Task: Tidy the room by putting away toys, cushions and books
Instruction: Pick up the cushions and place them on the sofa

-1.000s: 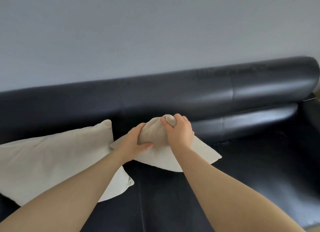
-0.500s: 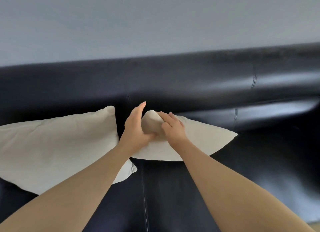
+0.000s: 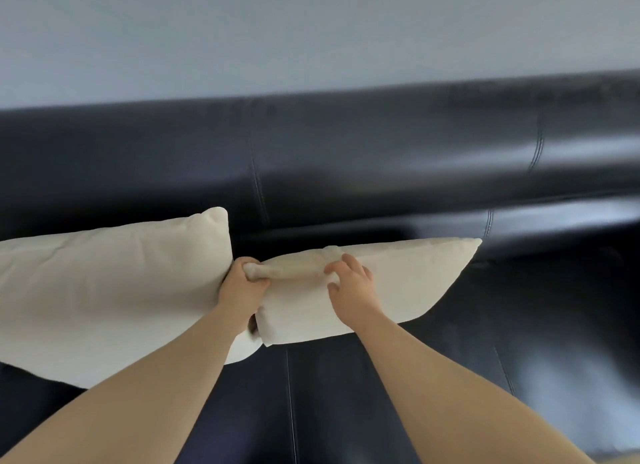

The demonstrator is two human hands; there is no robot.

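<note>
Two cream cushions lie on a black leather sofa. The left cushion leans against the backrest. The right cushion lies beside it, its left end touching the other. My left hand grips the upper left corner of the right cushion, bunching the fabric. My right hand rests on the cushion's top edge with fingers curled over it.
The sofa's backrest runs across the view under a pale grey wall. Bare black seat stretches to the right of the cushions and in front of them.
The right cushion has been lowered and spread out flat along the seat. My hands have moved apart along its top edge, and the view has shifted closer.
</note>
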